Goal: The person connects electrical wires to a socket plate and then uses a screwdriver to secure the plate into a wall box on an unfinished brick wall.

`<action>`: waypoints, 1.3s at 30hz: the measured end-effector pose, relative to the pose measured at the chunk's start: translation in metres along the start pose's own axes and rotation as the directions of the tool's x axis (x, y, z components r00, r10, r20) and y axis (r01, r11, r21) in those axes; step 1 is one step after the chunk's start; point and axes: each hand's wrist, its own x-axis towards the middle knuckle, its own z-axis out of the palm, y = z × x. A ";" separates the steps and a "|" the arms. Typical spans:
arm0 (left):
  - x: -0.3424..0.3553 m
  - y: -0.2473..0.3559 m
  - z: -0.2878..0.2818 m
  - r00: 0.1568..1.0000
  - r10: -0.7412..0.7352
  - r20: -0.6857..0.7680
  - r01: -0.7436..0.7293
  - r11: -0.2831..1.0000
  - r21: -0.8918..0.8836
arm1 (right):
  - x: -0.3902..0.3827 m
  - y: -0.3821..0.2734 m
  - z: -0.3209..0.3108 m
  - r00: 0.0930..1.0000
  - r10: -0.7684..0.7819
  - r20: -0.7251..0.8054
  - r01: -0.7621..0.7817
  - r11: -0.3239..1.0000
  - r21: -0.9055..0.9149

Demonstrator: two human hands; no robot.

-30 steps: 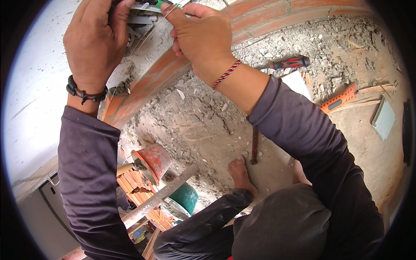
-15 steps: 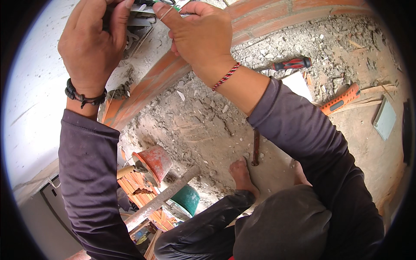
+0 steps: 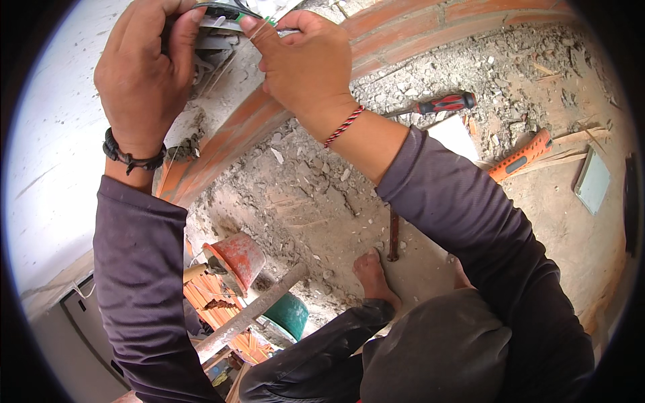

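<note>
white speckled plaster surface point(image 3: 54, 134): fills the left side; the left wrist could brace there for steadiness.
grey rubble-strewn floor point(image 3: 295, 195): across the middle and right; its loose grit is best wiped off the fingertips before any fine grip.
orange brick edging point(image 3: 410, 30): runs below the hands and off to the far right; its edge looks rough, so leads should be lifted clear rather than dragged over it.
left hand point(image 3: 144, 77): far left, thumb and forefinger seemingly pinching the cable; a firm anchor without crushing serves best.
right hand point(image 3: 309, 67): just right of the left hand, thumb laid along the work, forefinger curled; whether they close on anything, i cannot tell.
red-and-black-handled screwdriver point(image 3: 447, 103): on the rubble, right of the right wrist.
slim black cable point(image 3: 228, 7): at the far edge, spanning from thumb to thumb; a short span gives better control.
small green part point(image 3: 271, 21): beside the right thumb; steady, light pressure suits it.
thin pale strands point(image 3: 220, 70): hanging between the hands; gentle pulls, without kinks.
</note>
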 end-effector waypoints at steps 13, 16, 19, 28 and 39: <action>0.006 0.007 0.000 0.999 -0.002 -0.036 0.001 1.000 -0.030 | -0.001 0.000 -0.004 0.982 -0.181 -0.050 0.173 0.976 -0.134; 0.003 0.007 0.000 0.999 -0.034 -0.028 0.033 0.998 -0.058 | -0.002 -0.012 -0.006 0.998 -0.057 0.009 0.058 0.988 -0.146; 0.004 0.008 0.000 0.998 -0.047 -0.029 0.045 0.997 -0.061 | -0.001 -0.013 -0.009 0.997 -0.075 0.023 0.078 0.980 -0.182; 0.002 0.004 -0.003 1.000 -0.025 0.001 0.025 1.000 0.004 | 0.002 -0.038 -0.018 0.970 -0.116 0.214 0.147 0.980 -0.132; 0.003 0.021 -0.005 0.989 -0.147 -0.024 0.145 0.987 -0.072 | -0.010 -0.028 -0.042 0.980 0.085 0.182 -0.067 0.993 -0.101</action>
